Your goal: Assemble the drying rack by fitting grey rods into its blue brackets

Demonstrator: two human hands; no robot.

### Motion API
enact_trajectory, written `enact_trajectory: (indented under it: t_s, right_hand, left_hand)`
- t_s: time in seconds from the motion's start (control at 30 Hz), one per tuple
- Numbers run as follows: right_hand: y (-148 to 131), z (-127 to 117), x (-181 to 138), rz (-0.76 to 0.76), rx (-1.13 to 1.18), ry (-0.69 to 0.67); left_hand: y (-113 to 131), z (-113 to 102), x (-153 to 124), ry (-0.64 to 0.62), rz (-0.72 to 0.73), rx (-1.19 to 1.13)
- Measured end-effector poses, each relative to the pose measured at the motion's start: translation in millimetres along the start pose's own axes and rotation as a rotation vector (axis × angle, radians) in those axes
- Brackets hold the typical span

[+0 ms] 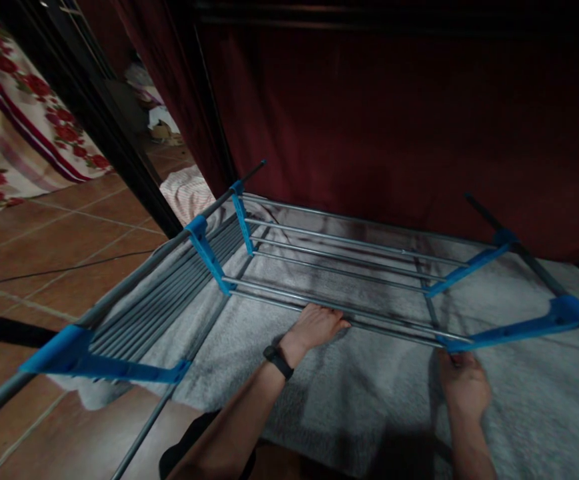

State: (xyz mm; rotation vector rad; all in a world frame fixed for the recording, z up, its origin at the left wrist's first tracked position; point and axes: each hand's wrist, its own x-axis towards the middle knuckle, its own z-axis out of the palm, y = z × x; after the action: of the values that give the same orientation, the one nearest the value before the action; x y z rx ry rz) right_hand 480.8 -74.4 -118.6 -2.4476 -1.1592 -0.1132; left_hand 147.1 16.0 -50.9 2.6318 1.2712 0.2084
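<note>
A folding drying rack [349, 260] with grey metal rods and blue plastic brackets lies low over a grey carpet [359, 400]. My left hand [314, 328], with a black watch on its wrist, rests at the nearest rod with its fingers curled over it. My right hand [462, 385] sits below the blue bracket [519, 327] at the rack's near right corner; its fingers are closed around the rod end there.
A dark red curtain [394, 133] hangs behind the rack. Brown floor tiles [59, 247] lie to the left, crossed by a black cable. A floral cloth [14, 120] hangs at far left and a pale towel [187, 193] lies by a dark post.
</note>
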Motion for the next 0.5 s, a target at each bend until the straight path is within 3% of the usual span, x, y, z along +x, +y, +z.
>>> enact_trajectory:
  t_s: [0.37, 0.5]
  right_hand:
    - [-27.4, -12.2, -2.3, 0.040, 0.128, 0.002]
    - [-31.2, -16.5, 3.0, 0.083, 0.278, -0.030]
  left_hand:
    - [-6.0, 1.6, 7.8, -0.041, -0.014, -0.009]
    - [0.7, 1.1, 1.7, 0.060, 0.027, 0.014]
